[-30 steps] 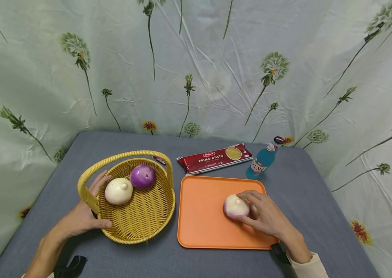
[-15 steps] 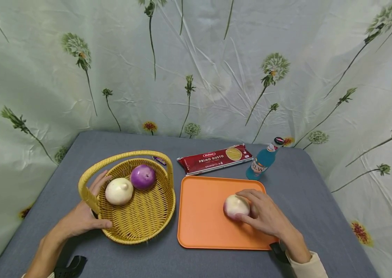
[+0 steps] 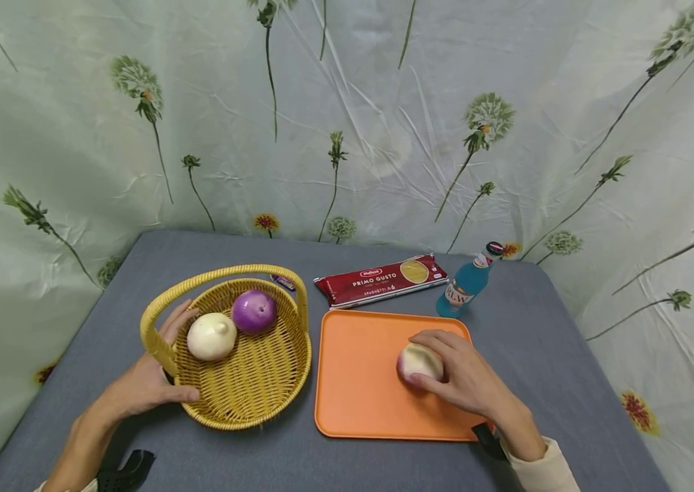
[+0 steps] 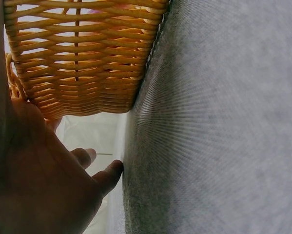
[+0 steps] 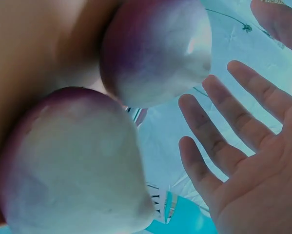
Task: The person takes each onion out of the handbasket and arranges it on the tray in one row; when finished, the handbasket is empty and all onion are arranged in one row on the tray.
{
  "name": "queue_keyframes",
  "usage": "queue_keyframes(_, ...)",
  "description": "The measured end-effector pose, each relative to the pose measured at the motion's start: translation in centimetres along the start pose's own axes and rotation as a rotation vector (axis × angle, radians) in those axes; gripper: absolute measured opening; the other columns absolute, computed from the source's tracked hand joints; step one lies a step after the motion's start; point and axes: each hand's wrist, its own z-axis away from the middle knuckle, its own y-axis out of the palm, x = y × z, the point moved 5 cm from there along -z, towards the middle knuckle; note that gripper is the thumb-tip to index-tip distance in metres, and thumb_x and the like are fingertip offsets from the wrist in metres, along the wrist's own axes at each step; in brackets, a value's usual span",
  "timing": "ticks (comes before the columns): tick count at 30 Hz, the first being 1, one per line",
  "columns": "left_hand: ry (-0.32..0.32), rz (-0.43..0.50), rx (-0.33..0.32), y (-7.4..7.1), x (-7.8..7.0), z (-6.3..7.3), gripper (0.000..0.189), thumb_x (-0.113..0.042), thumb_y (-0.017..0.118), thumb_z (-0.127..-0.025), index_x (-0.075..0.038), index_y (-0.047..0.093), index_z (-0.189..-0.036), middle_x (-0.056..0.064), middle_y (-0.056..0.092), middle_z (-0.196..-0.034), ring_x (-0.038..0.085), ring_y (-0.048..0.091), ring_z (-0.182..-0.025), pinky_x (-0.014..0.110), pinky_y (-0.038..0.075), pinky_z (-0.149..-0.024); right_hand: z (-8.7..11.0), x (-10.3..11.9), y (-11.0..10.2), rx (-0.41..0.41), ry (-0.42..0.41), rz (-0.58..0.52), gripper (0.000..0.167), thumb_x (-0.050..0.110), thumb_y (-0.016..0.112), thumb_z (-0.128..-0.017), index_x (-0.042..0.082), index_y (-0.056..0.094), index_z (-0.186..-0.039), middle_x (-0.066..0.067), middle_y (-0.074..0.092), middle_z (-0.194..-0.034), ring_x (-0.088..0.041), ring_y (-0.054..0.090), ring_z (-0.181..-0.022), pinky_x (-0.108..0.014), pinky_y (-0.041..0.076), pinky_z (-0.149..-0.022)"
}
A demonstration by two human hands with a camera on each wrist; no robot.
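My left hand (image 3: 150, 383) lies against the left side of the yellow wicker basket (image 3: 248, 403), thumb at its rim, fingers stretched along its outside behind the handle. In the left wrist view two fingers point out below the basket's weave. Inside the basket sit a white-sided turnip (image 3: 211, 337) and a purple-topped turnip (image 3: 254, 312). On the orange tray (image 3: 353, 383), my right hand (image 3: 466, 376) hovers over a white-and-purple turnip (image 3: 417, 364). The right wrist view shows that hand's fingers spread and straight, facing two turnips, a nearer one (image 5: 77, 161) and another (image 5: 158, 53).
A red spaghetti packet (image 3: 380, 280) lies behind the tray. By the tray's far right corner a blue bottle (image 3: 466, 283) stands. A small purple wrapper (image 3: 283, 281) shows behind the basket. A flowered curtain (image 3: 383, 137) hangs beyond the grey table (image 3: 248, 465).
My right hand has shifted slightly to the left over the turnip, its fingers reaching further across; the second turnip on the tray is now hidden in the head view. The left hand stays put.
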Motion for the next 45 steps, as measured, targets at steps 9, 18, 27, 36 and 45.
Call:
queue_keyframes(9,-0.002,-0.006,-0.008,0.1,-0.1,0.0,0.131,-0.025,0.095,-0.058,-0.001,0.014,-0.158,0.011,-0.003,-0.168,0.006,0.002,-0.150,0.005,0.012,-0.105,-0.9,1.2,-0.4,0.019,-0.009,-0.030,0.052,0.041,0.078,-0.085,0.026,0.062,-0.132,0.004,0.060,-0.134,-0.019,0.055,-0.123,-0.047,0.051,-0.094)
queue_keyframes(18,-0.008,-0.017,-0.011,0.0,-0.1,0.0,0.136,-0.025,0.095,-0.057,-0.004,0.009,-0.160,0.011,-0.002,-0.168,0.006,0.002,-0.150,0.005,0.011,-0.106,-2.4,2.9,-0.7,0.040,-0.070,-0.055,0.051,0.041,0.075,-0.088,0.025,0.061,-0.134,0.006,0.059,-0.135,-0.016,0.055,-0.123,-0.045,0.051,-0.097)
queue_keyframes(27,0.027,-0.030,-0.015,-0.2,-0.7,0.1,0.134,-0.026,0.095,-0.057,-0.004,0.011,-0.160,0.012,0.000,-0.167,0.005,0.003,-0.150,0.005,0.011,-0.107,-3.8,4.4,-0.4,0.075,-0.100,-0.053,0.052,0.042,0.075,-0.088,0.024,0.061,-0.135,0.006,0.059,-0.137,-0.014,0.054,-0.126,-0.042,0.051,-0.099)
queue_keyframes(36,0.040,-0.027,-0.011,-0.2,-1.0,0.0,0.131,-0.028,0.094,-0.060,-0.004,0.013,-0.160,0.011,0.000,-0.167,0.005,0.003,-0.150,0.005,0.012,-0.106,-5.1,6.1,-0.1,0.122,-0.136,-0.079,0.051,0.044,0.071,-0.092,0.023,0.059,-0.137,0.004,0.056,-0.141,-0.005,0.061,-0.096,-0.033,0.053,-0.089)
queue_keyframes(45,0.026,-0.031,-0.015,0.0,-0.4,0.0,0.133,-0.031,0.094,-0.059,-0.003,0.012,-0.160,0.011,0.000,-0.167,0.006,0.002,-0.150,0.005,0.012,-0.106,-5.9,7.7,0.2,0.115,-0.187,-0.115,0.050,0.045,0.068,-0.093,0.022,0.060,-0.136,0.007,0.056,-0.141,-0.012,0.052,-0.130,-0.040,0.049,-0.102)
